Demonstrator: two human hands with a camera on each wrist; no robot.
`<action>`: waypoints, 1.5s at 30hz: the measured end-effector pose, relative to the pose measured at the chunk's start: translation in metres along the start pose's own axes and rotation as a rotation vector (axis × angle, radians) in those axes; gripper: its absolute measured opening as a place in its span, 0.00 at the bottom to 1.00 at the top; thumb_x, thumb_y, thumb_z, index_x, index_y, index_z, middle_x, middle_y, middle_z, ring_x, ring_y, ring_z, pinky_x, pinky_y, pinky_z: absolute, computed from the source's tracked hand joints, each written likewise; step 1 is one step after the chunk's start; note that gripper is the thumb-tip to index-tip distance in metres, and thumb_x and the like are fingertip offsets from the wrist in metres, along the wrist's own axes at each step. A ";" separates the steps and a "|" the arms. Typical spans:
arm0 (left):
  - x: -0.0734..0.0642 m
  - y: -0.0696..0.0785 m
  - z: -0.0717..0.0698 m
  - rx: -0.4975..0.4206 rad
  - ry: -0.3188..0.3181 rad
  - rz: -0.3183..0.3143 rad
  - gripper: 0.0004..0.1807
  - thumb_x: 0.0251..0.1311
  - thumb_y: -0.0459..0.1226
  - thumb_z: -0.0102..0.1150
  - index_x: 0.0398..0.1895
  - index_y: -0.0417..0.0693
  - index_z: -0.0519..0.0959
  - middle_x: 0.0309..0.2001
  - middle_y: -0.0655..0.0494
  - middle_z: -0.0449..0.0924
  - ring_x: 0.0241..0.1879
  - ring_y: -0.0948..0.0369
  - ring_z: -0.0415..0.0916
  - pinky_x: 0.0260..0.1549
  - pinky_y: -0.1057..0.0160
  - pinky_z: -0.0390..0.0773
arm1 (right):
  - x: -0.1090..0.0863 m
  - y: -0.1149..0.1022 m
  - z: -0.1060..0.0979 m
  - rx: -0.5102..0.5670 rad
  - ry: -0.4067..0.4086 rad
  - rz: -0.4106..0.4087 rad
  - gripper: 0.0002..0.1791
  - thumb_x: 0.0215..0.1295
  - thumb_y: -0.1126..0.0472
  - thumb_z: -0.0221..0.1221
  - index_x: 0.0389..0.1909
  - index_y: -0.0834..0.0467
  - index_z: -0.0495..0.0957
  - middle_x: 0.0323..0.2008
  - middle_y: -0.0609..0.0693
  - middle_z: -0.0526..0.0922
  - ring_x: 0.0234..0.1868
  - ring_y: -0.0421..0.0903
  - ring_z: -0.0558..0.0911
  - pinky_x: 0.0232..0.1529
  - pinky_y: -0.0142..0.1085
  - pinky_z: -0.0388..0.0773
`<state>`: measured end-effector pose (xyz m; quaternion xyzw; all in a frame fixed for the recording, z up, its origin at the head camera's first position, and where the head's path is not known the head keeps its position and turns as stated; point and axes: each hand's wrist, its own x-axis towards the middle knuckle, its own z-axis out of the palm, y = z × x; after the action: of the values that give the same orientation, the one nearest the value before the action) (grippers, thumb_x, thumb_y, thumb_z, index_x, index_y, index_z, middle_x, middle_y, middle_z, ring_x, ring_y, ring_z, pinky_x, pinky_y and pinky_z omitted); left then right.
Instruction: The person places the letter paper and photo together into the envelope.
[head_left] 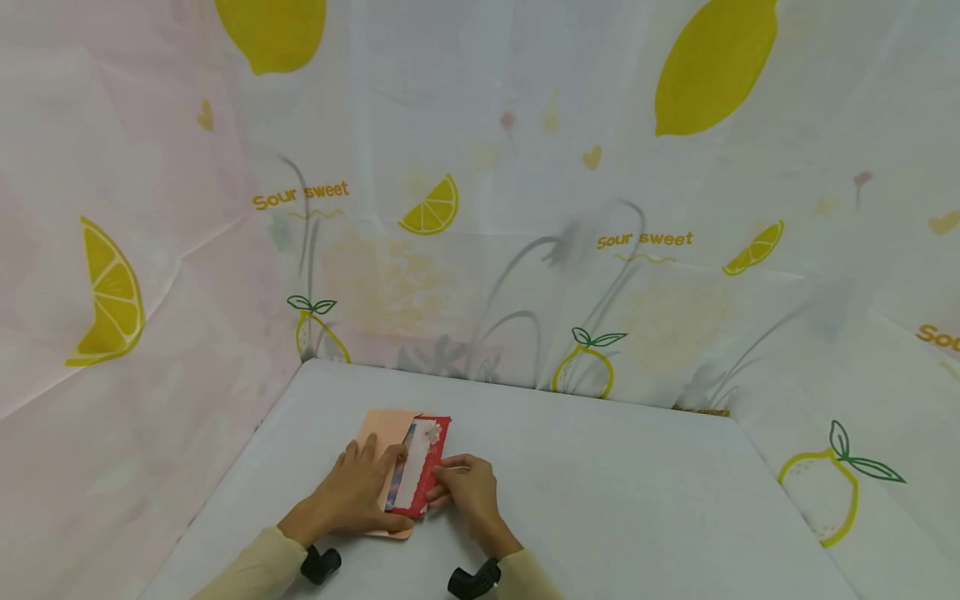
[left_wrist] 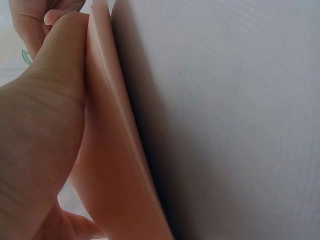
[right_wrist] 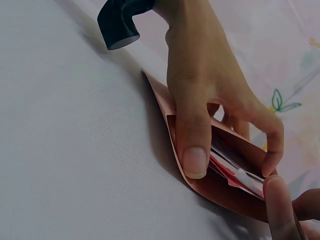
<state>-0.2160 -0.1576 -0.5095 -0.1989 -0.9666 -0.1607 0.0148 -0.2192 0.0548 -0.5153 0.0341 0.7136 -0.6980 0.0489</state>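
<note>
A peach paper envelope point(head_left: 386, 425) lies on the white table, its mouth parted. A red card point(head_left: 422, 492) with a white patterned face sticks out of that mouth to the right. My left hand point(head_left: 356, 492) spreads over the envelope, fingers apart. In the right wrist view its straight thumb point(right_wrist: 195, 145) presses at the near lip, and the bent index finger touches the far side. My right hand point(head_left: 472, 492) pinches the card's right edge between thumb and fingers. Part of the card is hidden inside the envelope point(right_wrist: 225, 197).
The white table point(head_left: 600, 500) extends to the right of the hands. Behind it hangs a pale cloth point(head_left: 480, 292) printed with lemons. Black wrist mounts point(head_left: 474, 579) sit near both sleeves.
</note>
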 end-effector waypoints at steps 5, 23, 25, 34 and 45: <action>-0.001 0.000 0.002 0.008 -0.004 -0.008 0.61 0.33 0.79 0.68 0.70 0.56 0.68 0.68 0.27 0.63 0.60 0.30 0.64 0.57 0.30 0.67 | 0.001 0.002 0.004 -0.015 -0.015 -0.008 0.14 0.68 0.64 0.67 0.48 0.69 0.80 0.28 0.58 0.88 0.23 0.48 0.87 0.24 0.36 0.83; -0.002 0.002 -0.001 -0.008 0.008 0.001 0.59 0.36 0.75 0.71 0.71 0.55 0.68 0.67 0.25 0.63 0.59 0.30 0.64 0.56 0.27 0.67 | 0.005 -0.004 0.024 -0.053 -0.032 -0.010 0.10 0.68 0.66 0.66 0.44 0.70 0.82 0.26 0.56 0.88 0.20 0.46 0.87 0.21 0.33 0.81; -0.002 0.002 -0.001 -0.008 0.009 0.001 0.60 0.36 0.75 0.71 0.71 0.54 0.68 0.67 0.25 0.63 0.60 0.29 0.64 0.56 0.26 0.66 | 0.005 -0.003 0.027 -0.041 -0.038 -0.004 0.10 0.67 0.67 0.66 0.44 0.70 0.81 0.26 0.56 0.88 0.21 0.46 0.87 0.21 0.33 0.81; -0.001 0.001 -0.002 -0.023 -0.003 0.009 0.61 0.38 0.76 0.69 0.73 0.52 0.67 0.68 0.23 0.61 0.61 0.27 0.63 0.56 0.25 0.65 | 0.006 -0.002 0.033 -0.077 -0.071 0.008 0.07 0.67 0.66 0.66 0.41 0.66 0.84 0.25 0.55 0.87 0.18 0.43 0.84 0.16 0.30 0.77; 0.000 0.000 0.000 -0.009 0.060 0.052 0.57 0.39 0.74 0.70 0.69 0.54 0.69 0.66 0.23 0.64 0.58 0.28 0.65 0.52 0.28 0.68 | 0.011 -0.001 0.041 -0.096 -0.081 -0.034 0.04 0.66 0.69 0.65 0.39 0.66 0.84 0.22 0.53 0.87 0.13 0.38 0.80 0.13 0.28 0.74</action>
<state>-0.2157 -0.1579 -0.5095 -0.2192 -0.9595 -0.1704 0.0468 -0.2289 0.0139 -0.5168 -0.0085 0.7443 -0.6644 0.0673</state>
